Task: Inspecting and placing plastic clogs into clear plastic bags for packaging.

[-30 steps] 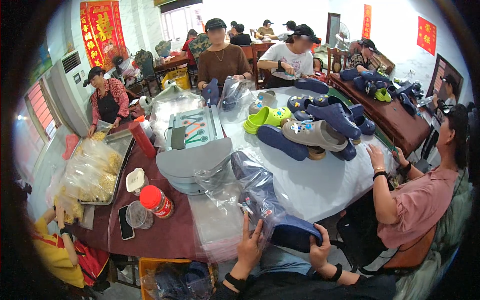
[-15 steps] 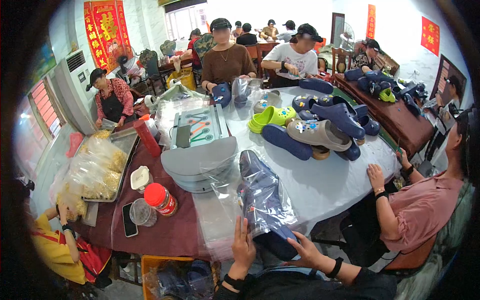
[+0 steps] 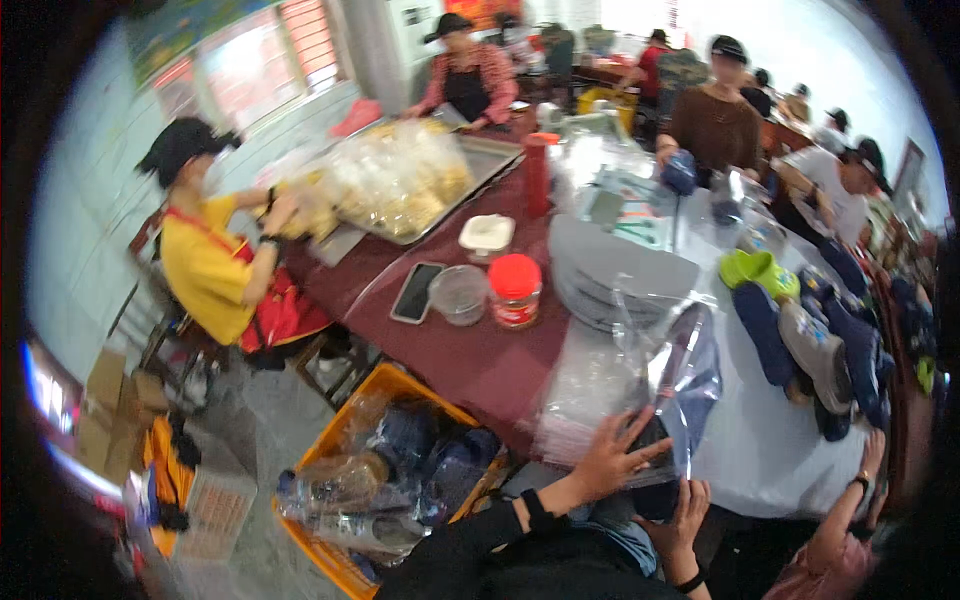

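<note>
A dark blue shoe in a clear plastic bag (image 3: 682, 385) stands tilted at the near edge of the white-covered table (image 3: 760, 450). My left hand (image 3: 610, 455) lies against the bag's lower left side with fingers spread, gripping the plastic. My right hand (image 3: 686, 508) holds the bagged shoe from below. A flat stack of clear bags (image 3: 585, 400) lies just left of my hands. Below the table edge, an orange crate (image 3: 345, 545) holds several bagged dark shoes.
A red-lidded jar (image 3: 515, 290), a clear tub (image 3: 459, 294) and a phone (image 3: 417, 292) sit on the maroon table. Grey stacked soles (image 3: 620, 270) and a pile of shoes (image 3: 810, 345) lie beyond. A person in yellow (image 3: 210, 265) sits left; another person's arm (image 3: 862, 475) rests at right.
The view has swung left and down, bringing the orange crate and the person in yellow into sight. Both hands stay on the bagged shoe, now at the table's near edge.
</note>
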A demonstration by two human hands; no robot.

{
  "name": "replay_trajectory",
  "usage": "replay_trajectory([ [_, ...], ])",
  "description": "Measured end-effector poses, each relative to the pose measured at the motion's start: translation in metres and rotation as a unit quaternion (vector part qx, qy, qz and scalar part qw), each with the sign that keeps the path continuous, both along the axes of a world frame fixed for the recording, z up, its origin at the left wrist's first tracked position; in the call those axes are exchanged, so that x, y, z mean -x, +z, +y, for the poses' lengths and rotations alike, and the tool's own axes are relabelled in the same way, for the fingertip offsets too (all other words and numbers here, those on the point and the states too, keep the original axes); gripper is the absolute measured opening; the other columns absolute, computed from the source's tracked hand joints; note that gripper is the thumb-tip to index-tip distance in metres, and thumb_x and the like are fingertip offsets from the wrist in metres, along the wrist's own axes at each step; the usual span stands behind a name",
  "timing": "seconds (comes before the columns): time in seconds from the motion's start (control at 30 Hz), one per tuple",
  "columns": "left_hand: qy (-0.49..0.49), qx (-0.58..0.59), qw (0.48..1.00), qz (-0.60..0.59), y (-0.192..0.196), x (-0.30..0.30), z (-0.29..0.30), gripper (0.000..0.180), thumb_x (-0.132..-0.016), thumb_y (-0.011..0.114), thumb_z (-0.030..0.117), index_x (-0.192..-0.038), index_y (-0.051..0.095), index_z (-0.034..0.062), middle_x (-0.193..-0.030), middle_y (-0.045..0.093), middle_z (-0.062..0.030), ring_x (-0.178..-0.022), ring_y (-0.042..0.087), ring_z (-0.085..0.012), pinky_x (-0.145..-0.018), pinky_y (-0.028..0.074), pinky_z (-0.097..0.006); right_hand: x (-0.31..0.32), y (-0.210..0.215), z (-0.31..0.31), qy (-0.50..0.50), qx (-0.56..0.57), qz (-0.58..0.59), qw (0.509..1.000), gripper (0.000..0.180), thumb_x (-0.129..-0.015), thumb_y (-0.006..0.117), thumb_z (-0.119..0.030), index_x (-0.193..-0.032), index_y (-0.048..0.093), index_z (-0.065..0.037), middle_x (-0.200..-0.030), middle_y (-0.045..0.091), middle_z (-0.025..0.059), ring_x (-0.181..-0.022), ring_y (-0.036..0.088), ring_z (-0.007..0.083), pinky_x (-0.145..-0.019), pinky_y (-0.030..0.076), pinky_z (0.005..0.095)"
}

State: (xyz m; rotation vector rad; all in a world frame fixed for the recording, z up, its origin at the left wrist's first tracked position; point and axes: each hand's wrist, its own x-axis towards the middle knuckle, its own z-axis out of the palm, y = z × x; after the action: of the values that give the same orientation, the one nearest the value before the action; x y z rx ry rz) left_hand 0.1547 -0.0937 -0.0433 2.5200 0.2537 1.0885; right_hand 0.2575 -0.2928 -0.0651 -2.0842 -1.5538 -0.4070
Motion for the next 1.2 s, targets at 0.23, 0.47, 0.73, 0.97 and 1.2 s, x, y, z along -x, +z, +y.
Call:
replay_trajectory([
  [0.23, -0.041, 0.115, 0.992, 0.003, -0.006, 0.008, 0.001, 0.059, -0.084, 0.060, 0.014, -0.139, 0.044, 0.0276, -0.153, 0.018, -0.0130, -0.128, 0.034, -0.0396, -0.105, 0.033, -0.047, -0.004, 0.011, 0.036, -0.049, 0.058, -0.010, 0.997, 0.104, -0.061, 0.072, -0.060, -0.137, 0.034, 0.000, -0.134, 0.042, 0.0244, -0.127, 0.037, 0.0421, -0.106, 0.027, 0.0535],
  [0.47, -0.088, 0.157, 0.984, -0.012, -0.011, 0.010, 0.003, 0.065, -0.081, 0.060, 0.007, -0.140, 0.042, 0.0269, -0.154, 0.015, -0.0127, -0.123, 0.042, -0.0383, -0.101, 0.039, -0.043, -0.010, 0.022, 0.074, -0.071, 0.065, -0.022, 0.995, 0.091, -0.064, 0.077, -0.042, -0.134, 0.037, 0.000, -0.141, 0.034, 0.0267, -0.133, 0.031, 0.0434, -0.109, 0.021, 0.0575],
  [0.73, 0.063, 0.147, 0.985, -0.068, -0.037, 0.005, 0.000, 0.072, -0.081, 0.064, 0.007, -0.145, 0.033, 0.0220, -0.146, 0.023, -0.0242, -0.114, 0.047, -0.0381, -0.093, 0.043, -0.041, -0.009, 0.028, 0.075, -0.049, 0.151, 0.002, 0.987, 0.084, -0.065, 0.076, -0.035, -0.134, 0.039, -0.004, -0.144, 0.030, 0.0281, -0.135, 0.027, 0.0430, -0.108, 0.018, 0.0621],
  [0.97, 0.122, 0.321, 0.939, -0.017, -0.080, -0.002, 0.005, 0.054, -0.088, 0.055, 0.012, -0.137, 0.035, 0.0002, -0.102, 0.057, -0.0270, -0.092, 0.056, -0.0401, -0.080, 0.045, -0.046, -0.015, 0.003, 0.073, -0.008, 0.070, -0.039, 0.997, 0.088, -0.062, 0.079, -0.027, -0.137, 0.039, -0.003, -0.144, 0.030, 0.0295, -0.135, 0.028, 0.0442, -0.109, 0.019, 0.0572],
  [1.2, 0.128, 0.336, 0.928, 0.098, -0.075, 0.002, -0.003, 0.051, -0.088, 0.047, 0.007, -0.138, 0.036, 0.0001, -0.092, 0.060, -0.0292, -0.084, 0.059, -0.0437, -0.073, 0.048, -0.047, -0.021, 0.030, 0.094, 0.097, 0.121, 0.041, 0.987, 0.087, -0.068, 0.074, -0.037, -0.141, 0.034, -0.012, -0.145, 0.030, 0.0248, -0.135, 0.028, 0.0426, -0.108, 0.012, 0.0643],
])
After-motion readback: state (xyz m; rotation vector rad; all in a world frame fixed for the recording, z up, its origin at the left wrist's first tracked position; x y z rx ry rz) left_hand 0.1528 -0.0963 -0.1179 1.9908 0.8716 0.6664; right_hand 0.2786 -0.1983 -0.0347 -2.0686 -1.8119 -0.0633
